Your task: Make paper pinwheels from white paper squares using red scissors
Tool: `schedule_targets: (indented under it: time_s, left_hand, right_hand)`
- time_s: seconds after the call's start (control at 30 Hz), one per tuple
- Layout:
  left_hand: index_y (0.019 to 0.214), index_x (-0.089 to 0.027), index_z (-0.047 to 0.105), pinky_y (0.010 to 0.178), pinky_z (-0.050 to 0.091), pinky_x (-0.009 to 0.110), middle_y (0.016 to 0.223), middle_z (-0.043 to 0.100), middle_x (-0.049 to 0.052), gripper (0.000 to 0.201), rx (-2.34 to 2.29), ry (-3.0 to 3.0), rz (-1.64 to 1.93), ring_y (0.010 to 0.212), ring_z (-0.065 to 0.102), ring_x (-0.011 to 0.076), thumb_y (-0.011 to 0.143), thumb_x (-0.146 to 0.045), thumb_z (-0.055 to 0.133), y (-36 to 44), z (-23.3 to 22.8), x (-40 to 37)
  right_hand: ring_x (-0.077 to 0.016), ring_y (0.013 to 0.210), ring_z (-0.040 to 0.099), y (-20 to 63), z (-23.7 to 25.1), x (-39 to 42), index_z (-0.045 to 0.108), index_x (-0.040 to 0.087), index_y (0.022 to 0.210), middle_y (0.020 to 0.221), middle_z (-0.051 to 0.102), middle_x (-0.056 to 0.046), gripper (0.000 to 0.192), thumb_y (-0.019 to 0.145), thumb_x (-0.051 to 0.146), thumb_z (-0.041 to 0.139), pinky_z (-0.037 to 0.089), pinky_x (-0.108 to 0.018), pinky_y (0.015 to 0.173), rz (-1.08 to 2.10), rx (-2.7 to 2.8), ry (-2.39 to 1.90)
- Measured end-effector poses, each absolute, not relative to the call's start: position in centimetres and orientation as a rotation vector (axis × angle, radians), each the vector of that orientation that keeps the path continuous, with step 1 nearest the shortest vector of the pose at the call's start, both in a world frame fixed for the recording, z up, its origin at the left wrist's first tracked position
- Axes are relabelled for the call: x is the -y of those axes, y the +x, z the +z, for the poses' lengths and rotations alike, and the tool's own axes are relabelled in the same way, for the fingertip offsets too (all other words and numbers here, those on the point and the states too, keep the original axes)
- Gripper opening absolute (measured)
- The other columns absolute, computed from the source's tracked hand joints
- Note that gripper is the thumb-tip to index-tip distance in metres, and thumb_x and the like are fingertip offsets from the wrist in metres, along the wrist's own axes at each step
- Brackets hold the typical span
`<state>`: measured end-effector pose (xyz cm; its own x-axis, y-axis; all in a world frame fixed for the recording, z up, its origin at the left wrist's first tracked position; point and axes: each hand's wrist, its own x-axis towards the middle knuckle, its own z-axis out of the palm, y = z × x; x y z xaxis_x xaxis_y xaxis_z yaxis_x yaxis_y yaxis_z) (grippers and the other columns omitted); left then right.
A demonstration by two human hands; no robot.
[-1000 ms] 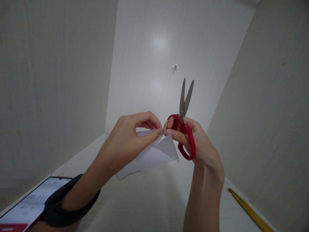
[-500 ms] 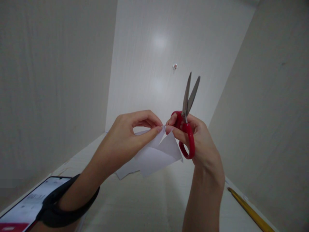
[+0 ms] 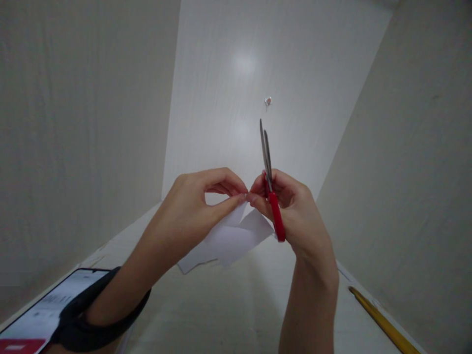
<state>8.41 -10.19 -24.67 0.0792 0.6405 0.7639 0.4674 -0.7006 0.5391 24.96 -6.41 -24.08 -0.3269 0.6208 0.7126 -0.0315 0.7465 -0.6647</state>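
White paper [image 3: 236,243] hangs below my fingers, with a slit-like gap between two of its flaps near the top. My left hand [image 3: 208,201] pinches its upper edge between thumb and fingertips. Touching those fingertips from the right, my right hand [image 3: 285,201] is closed in a pinch too; what sits between its thumb and finger is too small to make out. Red-handled scissors [image 3: 273,196] hang on that same hand, blades pointing up and slightly apart, seen nearly edge-on.
At the lower left lies a phone [image 3: 47,307] with a lit screen, partly behind a black wristband [image 3: 88,327] on my left wrist. A yellow stick-like object [image 3: 379,317] rests along the right wall. Pale panels [image 3: 239,88] rise at the back and both sides.
My right hand has turned and shifted left, bringing its fingertips against the left ones. The scissors have swung left, their blades looking closer together. My left hand stays in place.
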Motion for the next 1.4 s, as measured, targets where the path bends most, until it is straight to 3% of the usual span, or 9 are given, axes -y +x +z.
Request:
schedule_targets:
  time_s: [0.5,0.8,1.0,1.2,1.4]
  left_hand:
    - [0.075,-0.023,0.073,0.074,0.05,0.017,0.077,0.076,-0.006,0.007,-1.082,2.117,1.718,0.076,0.069,0.0104,0.08,-0.02,0.069,8.3,-24.7,9.9]
    - [0.077,-0.025,0.073,0.075,0.051,0.019,0.078,0.075,-0.007,0.01,-1.206,2.173,1.805,0.075,0.068,0.0107,0.08,-0.017,0.067,8.6,-24.6,10.3]
    - [0.079,-0.024,0.072,0.077,0.051,0.022,0.082,0.076,-0.006,0.012,-1.326,2.239,1.909,0.08,0.068,0.0139,0.079,-0.015,0.066,8.7,-24.7,10.4]
    - [0.077,-0.024,0.07,0.076,0.051,0.02,0.078,0.073,-0.006,0.008,-1.145,2.158,1.905,0.075,0.066,0.012,0.083,-0.02,0.066,8.7,-24.7,10.9]
    - [0.076,-0.022,0.071,0.073,0.054,0.021,0.076,0.073,-0.003,0.007,-1.002,2.092,1.822,0.074,0.068,0.014,0.082,-0.021,0.068,8.7,-24.4,11.0]
  right_hand:
    - [-0.0128,0.072,0.05,24.9,-24.1,6.7,0.059,0.02,0.077,0.075,0.057,0.005,0.018,0.073,0.008,0.073,0.039,-0.027,0.067,0.604,1.825,-0.452]
    - [-0.0118,0.069,0.048,24.1,-24.2,7.5,0.056,0.02,0.079,0.073,0.054,0.006,0.027,0.068,-0.005,0.057,0.039,-0.026,0.064,0.371,1.834,-0.472]
    - [-0.0118,0.069,0.049,22.8,-24.3,7.9,0.052,0.021,0.075,0.075,0.056,0.005,0.027,0.068,-0.004,0.059,0.04,-0.025,0.065,0.171,1.763,-0.493]
    - [-0.0119,0.069,0.053,23.7,-24.0,8.0,0.061,0.021,0.077,0.075,0.059,0.005,0.015,0.075,0.009,0.068,0.043,-0.025,0.064,0.546,1.686,-0.455]
    - [-0.0115,0.066,0.055,24.7,-23.8,7.4,0.065,0.023,0.075,0.074,0.06,0.004,0.014,0.071,0.016,0.076,0.046,-0.023,0.06,0.857,1.668,-0.417]
